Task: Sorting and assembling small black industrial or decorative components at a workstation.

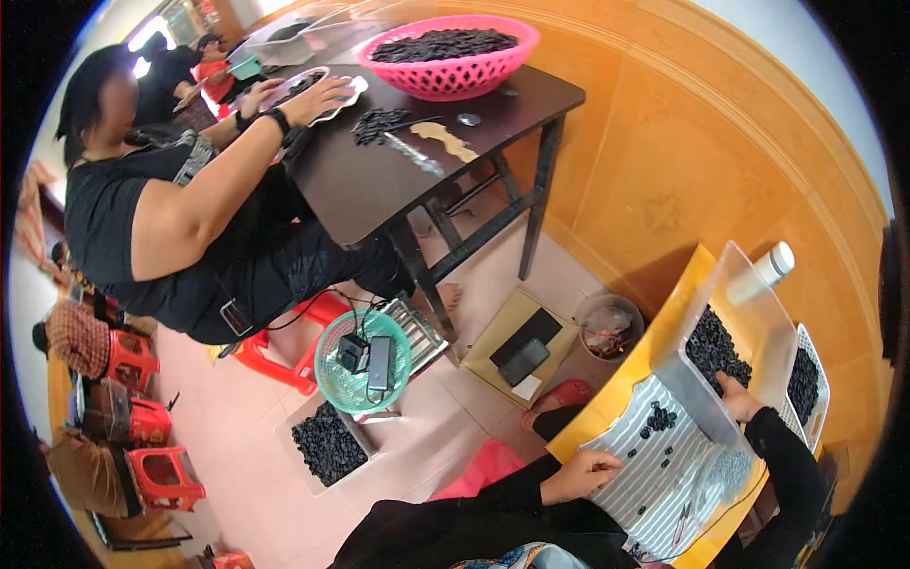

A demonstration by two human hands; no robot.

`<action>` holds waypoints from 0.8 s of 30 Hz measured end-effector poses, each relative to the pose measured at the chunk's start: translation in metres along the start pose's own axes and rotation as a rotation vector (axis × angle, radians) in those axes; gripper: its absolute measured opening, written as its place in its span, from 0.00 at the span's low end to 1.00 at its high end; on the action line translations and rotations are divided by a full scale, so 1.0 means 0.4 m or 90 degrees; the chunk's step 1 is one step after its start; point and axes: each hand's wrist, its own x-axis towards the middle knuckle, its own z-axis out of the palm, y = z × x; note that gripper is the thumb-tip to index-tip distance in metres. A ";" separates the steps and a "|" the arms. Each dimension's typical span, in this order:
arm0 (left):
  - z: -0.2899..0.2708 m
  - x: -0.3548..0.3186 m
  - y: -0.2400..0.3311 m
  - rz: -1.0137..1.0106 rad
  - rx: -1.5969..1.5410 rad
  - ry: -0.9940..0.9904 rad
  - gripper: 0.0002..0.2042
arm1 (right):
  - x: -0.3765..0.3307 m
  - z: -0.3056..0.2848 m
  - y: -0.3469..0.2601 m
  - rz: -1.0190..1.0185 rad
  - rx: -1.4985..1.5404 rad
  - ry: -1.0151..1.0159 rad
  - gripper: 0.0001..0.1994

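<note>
A: Status on your hands?

B: My left hand (590, 471) is curled loosely, knuckles down on the near-left edge of the grey ridged sorting board (664, 465); I can't see anything pinched in it. My right hand (737, 396) grips the near rim of the clear plastic tub (758, 322), which is tilted toward the board.

A: Where are the parts?

B: The small black pieces (659, 417) sit in a loose cluster on the board's far end, right at the tub's mouth. Most of them are heaped inside the tub (716, 346). More fill a white perforated tray (806, 379) beyond the tub's right wall.

A: Risks?

B: I'd say overpour: if the tub tips further, the heap slides out at once and rolls off the board's open edges. The board rests on a yellow tray (616, 394) on my lap, so a knee shift could dump it.

A: Surroundings?

B: A white cylindrical bottle (763, 270) lies at the tub's far corner. On the floor: a round clear container (609, 327), a cardboard box with dark devices (524, 351), a green basket (363, 360), and a tray of black pieces (327, 444). Another person (180, 218) works at a dark table (379, 180) with a pink basket (450, 52). Nothing blocks my hands.
</note>
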 end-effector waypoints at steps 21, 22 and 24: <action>0.018 0.020 -0.124 0.225 0.185 0.038 0.08 | -0.120 -0.303 -0.304 0.123 0.235 0.301 0.07; 0.006 0.013 -0.101 0.207 0.163 0.025 0.07 | -0.124 -0.327 -0.330 0.188 0.339 0.257 0.06; -0.010 0.003 -0.079 0.129 0.117 0.015 0.08 | -0.138 -0.363 -0.374 0.171 0.372 0.281 0.04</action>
